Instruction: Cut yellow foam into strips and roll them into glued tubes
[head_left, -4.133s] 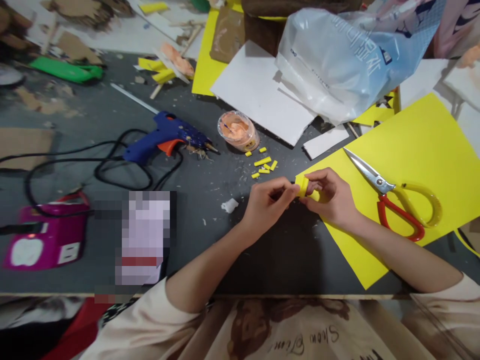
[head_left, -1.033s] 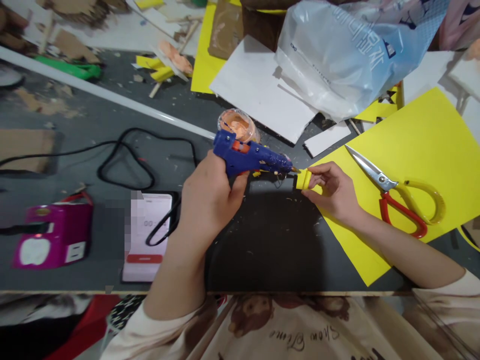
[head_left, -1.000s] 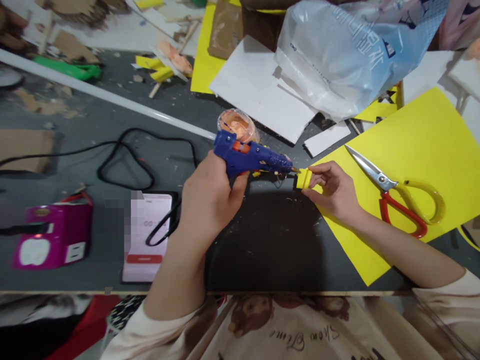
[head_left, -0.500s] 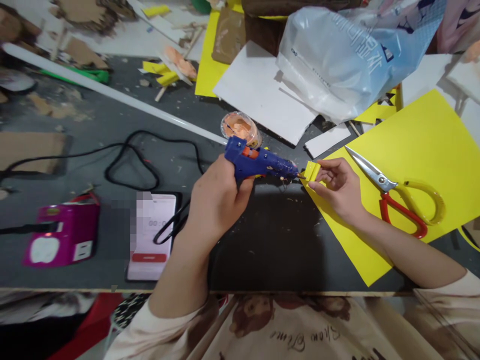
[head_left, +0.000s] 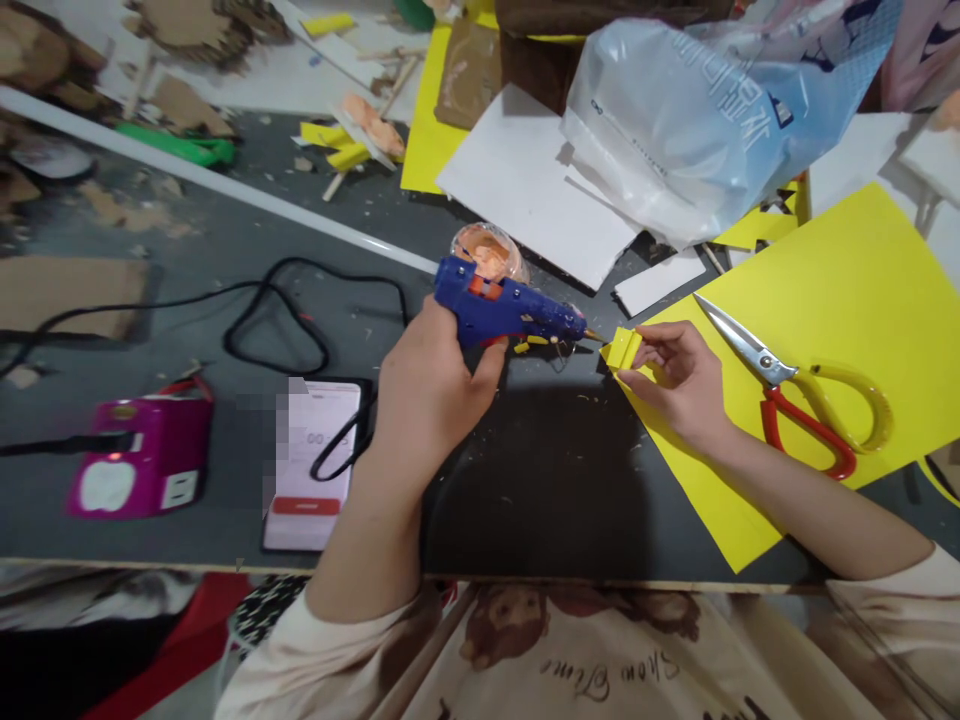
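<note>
My left hand (head_left: 439, 400) is wrapped round the handle of a blue glue gun (head_left: 517, 308), with a long white glue stick (head_left: 247, 195) running out of its back toward the upper left. The gun's nozzle points right, a short way from a small folded yellow paper piece (head_left: 621, 350). My right hand (head_left: 682, 385) pinches that piece between thumb and fingers, above the corner of a large yellow sheet (head_left: 847, 290). Open-bladed scissors (head_left: 766, 365) with one red and one yellow handle lie on the sheet beside my right hand.
Behind the gun stands a tub of orange clay (head_left: 487, 250). A phone (head_left: 311, 460), a magenta power block (head_left: 142, 455) and a looped black cable (head_left: 274, 270) lie at left. White board (head_left: 532, 190) and a plastic bag (head_left: 675, 130) are at the back.
The glue gun in my left hand has drawn back slightly left and up, its nozzle now apart from the yellow piece. My right hand has barely moved. The view has shifted a little.
</note>
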